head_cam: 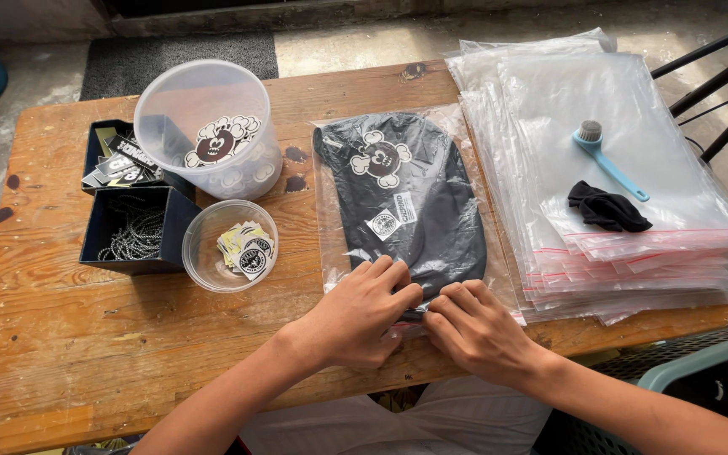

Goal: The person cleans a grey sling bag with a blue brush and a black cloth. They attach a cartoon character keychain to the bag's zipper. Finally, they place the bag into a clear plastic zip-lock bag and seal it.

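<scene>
Head view looks down on a worn wooden tabletop (61,337). At its middle lies a clear bag (330,211) holding a folded black garment (431,211) with a white cartoon print and two small stickers. Both hands press on the bag's near edge, side by side: the left hand (360,316) and the right hand (478,333) each have their grip pinched together on the plastic strip there, fingertips nearly touching.

The bagged garment looks light, soft and floppy, and the film slick, so it would likely sag if lifted by one corner; the near sealed edge or both long sides seem the surest places to hold it.

Just right of it sits a stack of empty clear bags (634,244), with a blue brush (608,160) and a black cloth (607,209) on top. To the left stand a tub (208,126) and a small bowl (229,244) of stickers, and a dark box (132,223) of ball chains.
</scene>
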